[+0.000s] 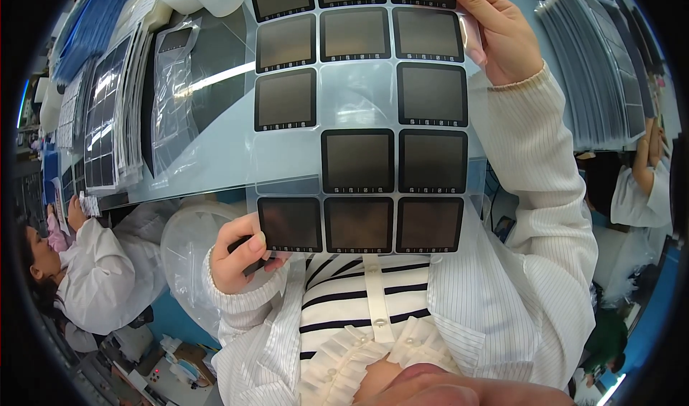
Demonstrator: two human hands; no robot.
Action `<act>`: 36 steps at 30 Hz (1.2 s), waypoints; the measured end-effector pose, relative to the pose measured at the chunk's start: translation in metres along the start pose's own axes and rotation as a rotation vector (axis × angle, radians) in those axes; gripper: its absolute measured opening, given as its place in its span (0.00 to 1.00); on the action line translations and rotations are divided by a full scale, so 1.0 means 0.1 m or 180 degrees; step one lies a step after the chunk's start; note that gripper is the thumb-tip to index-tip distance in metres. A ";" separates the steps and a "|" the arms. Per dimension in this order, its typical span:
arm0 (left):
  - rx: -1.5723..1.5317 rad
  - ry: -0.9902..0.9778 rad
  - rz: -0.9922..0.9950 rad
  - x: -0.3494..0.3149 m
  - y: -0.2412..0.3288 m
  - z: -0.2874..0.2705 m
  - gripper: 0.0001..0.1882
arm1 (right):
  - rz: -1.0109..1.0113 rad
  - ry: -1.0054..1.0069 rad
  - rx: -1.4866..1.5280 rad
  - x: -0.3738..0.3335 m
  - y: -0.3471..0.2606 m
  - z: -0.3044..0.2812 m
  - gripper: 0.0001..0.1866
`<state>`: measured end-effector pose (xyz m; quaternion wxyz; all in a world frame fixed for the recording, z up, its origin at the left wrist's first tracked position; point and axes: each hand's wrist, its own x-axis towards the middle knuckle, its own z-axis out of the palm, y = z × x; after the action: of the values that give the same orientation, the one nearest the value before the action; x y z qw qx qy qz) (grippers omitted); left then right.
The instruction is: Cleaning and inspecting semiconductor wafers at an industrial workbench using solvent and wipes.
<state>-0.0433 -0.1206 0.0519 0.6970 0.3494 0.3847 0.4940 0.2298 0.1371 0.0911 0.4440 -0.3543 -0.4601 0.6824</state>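
Observation:
A clear plastic sheet (357, 94) is held up in front of me, carrying rows of dark rectangular panels (357, 161) with black borders and small marks along their lower edges. Two places in the grid show no panel, one in the middle column and one at the left. My right hand (502, 33) pinches the sheet's upper right edge, thumb and fingers closed on it. At the lower left corner, my left hand (240, 254) is closed by the sheet's edge. A small dark object (252, 265) shows between its fingers; its kind is unclear.
Beneath the sheet lies a light blue table (215, 130). Stacked panel sheets (108, 115) and a clear plastic sleeve (176, 94) lie at the left. Another thick sheet stack (596, 62) stands at the right. A person in white (100, 277) works at the left; others are at the right.

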 end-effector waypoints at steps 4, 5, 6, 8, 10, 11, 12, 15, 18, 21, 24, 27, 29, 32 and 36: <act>-0.0157 0.0058 -0.0154 0.03 0.02 0.02 0.16 | 0.0248 -0.0295 0.0205 0.05 0.07 -0.08 0.12; -0.0219 0.0117 -0.0207 0.04 0.02 0.02 0.16 | 0.0250 -0.0289 0.0203 0.11 0.13 -0.07 0.12; -0.0219 0.0131 -0.0213 0.04 0.02 0.03 0.16 | 0.0352 0.0157 0.0422 0.18 0.21 -0.03 0.12; -0.0285 0.0093 -0.0285 0.06 0.01 0.03 0.17 | 0.0469 0.0597 0.0643 0.23 0.29 -0.05 0.12; -0.0389 0.0135 -0.0328 0.07 0.01 0.05 0.17 | 0.0336 -0.0189 0.0466 0.22 0.29 -0.14 0.12; -0.0490 0.0159 -0.0369 0.07 0.01 0.06 0.17 | 0.0351 -0.0206 0.0471 0.20 0.27 -0.14 0.12; -0.0487 0.0178 -0.0365 0.09 0.01 0.07 0.17 | 0.0365 -0.0222 0.0297 0.18 0.24 -0.14 0.13; -0.0599 0.0011 -0.0420 0.13 0.01 0.09 0.16 | 0.0390 -0.0221 0.0142 0.20 0.22 -0.15 0.13; -0.0693 0.0099 -0.0517 0.12 0.00 0.11 0.16 | 0.0420 -0.0180 0.0174 0.23 0.26 -0.15 0.12; -0.0699 -0.0004 -0.0518 0.12 0.00 0.12 0.16 | 0.0231 -0.0023 0.0105 0.35 0.41 -0.51 0.16; -0.0652 0.0015 -0.0530 0.12 0.01 0.13 0.16 | 0.0520 -0.0130 0.0149 0.29 0.37 -0.42 0.16; -0.0454 -0.0108 -0.0498 0.08 -0.03 0.09 0.16 | 0.0477 0.0050 -0.0133 0.26 0.41 -0.43 0.16; -0.0277 -0.0248 -0.0499 0.07 -0.05 0.06 0.16 | 0.0459 -0.0124 -0.0092 0.22 0.38 -0.45 0.16; -0.0220 -0.0545 -0.0402 0.04 -0.13 0.00 0.13 | 0.0462 -0.0527 0.0024 0.16 0.34 -0.46 0.15; -0.0010 -0.0878 -0.0398 0.03 -0.19 -0.04 0.11 | 0.0358 0.0043 -0.0293 0.00 0.38 -0.20 0.15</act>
<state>-0.0382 -0.1224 0.0326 0.7733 0.3882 0.3055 0.3975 0.2373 0.1368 0.0485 0.3913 -0.4043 -0.4673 0.6820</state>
